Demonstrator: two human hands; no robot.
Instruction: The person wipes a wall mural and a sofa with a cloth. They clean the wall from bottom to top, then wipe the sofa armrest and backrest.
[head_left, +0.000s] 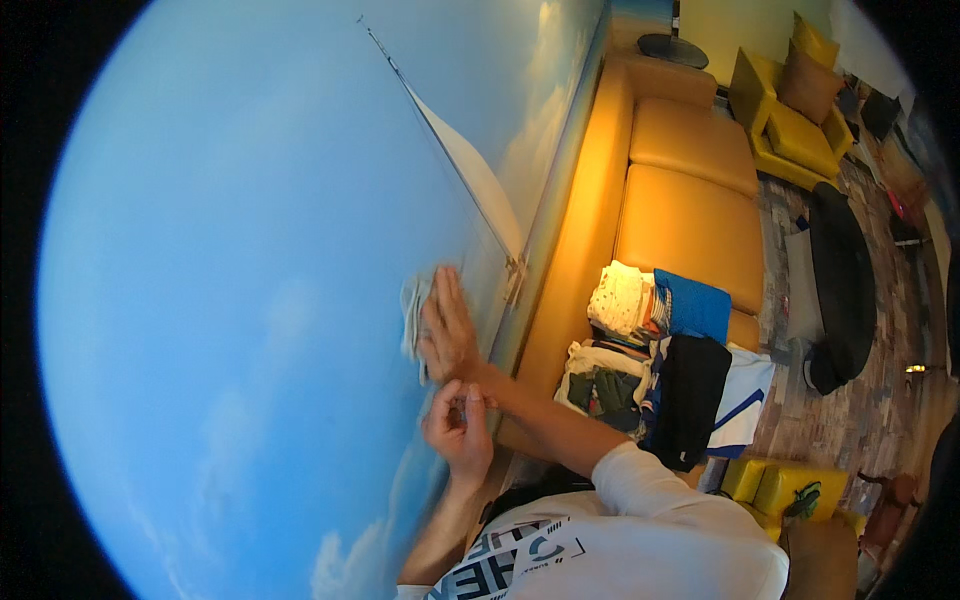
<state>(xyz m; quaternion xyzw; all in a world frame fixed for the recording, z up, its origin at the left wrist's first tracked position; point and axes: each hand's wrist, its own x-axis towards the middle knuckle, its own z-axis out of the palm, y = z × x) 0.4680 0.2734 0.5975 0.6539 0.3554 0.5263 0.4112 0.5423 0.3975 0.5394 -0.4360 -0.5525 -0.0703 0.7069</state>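
My right hand (449, 330) lies with its fingers stretched along a small white cloth item (412, 319), which it holds. Motion blurs both, and the hand hides much of the cloth. Close to the right wrist, my left hand (460, 433) has its thumb raised and its fingers curled. Whether anything sits between those fingers, I cannot tell. To the right, folded clothes lie in stacks on the sofa: a pale patterned pile (621, 296), a blue folded garment (699, 304), a black folded garment (688, 394) and a white and blue garment (741, 401).
A tan sofa (690, 217) runs along a wall mural (225, 225) of sky and a sailboat. Beyond it are a small round table (673, 50) and a yellow armchair (802, 142) with cushions. A dark oval table (841, 292) stands on the wood-look floor (780, 420).
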